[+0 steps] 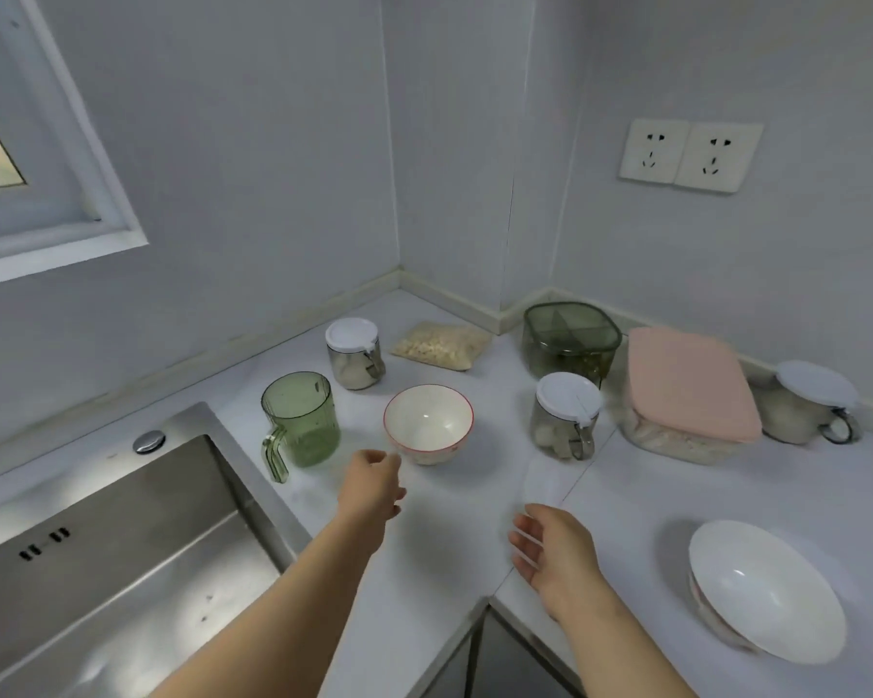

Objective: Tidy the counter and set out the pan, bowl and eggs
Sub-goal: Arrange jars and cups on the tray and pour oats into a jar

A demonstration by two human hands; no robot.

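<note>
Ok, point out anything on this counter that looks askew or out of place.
The white dish at the front right sits tilted, propped on something pinkish under it. The green jug and red-rimmed bowl stand upright; nothing looks spilled.

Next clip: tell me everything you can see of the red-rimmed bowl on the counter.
The red-rimmed bowl is round and deep, white with a thin red line along its rim, glossy like glazed ceramic. It stands upright and empty on the white counter, between the green jug and a white-lidded jar. The left hand is at its near-left side; whether it touches is unclear.
</note>
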